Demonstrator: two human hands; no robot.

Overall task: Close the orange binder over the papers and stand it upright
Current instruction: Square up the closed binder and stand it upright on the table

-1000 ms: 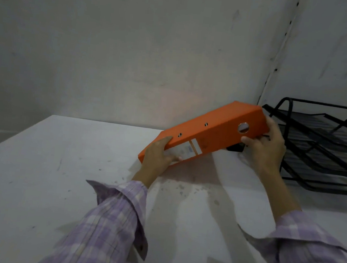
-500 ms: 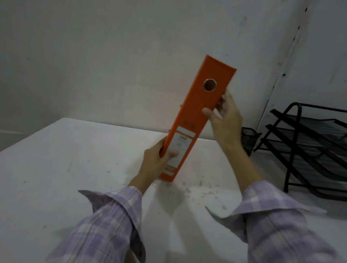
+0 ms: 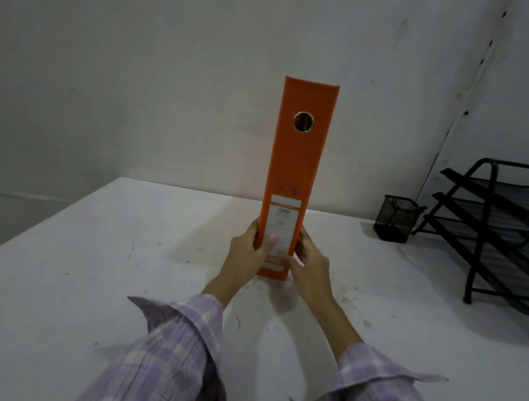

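I see a big white table [image 3: 50, 275] with small dark specks on it, set against a plain gray wall [image 3: 141, 54]. The black wire tray rack [image 3: 500, 233] on the right is cut off by the edge, so I can't see all of it. Next to it sits a little black mesh cup [image 3: 394, 218].

The orange binder [image 3: 297, 158] now stands straight up in the middle of the table. A moment ago it was leaning, with one hand up high near the round hole. Now both hands are low. The left hand [image 3: 247, 251] and right hand [image 3: 309, 261] press on its two sides near the bottom, thumbs on the white label [image 3: 281, 232]. The words on the label are too blurry to read. The papers inside are hidden. The sleeves [image 3: 173, 354] are soft purple checks.
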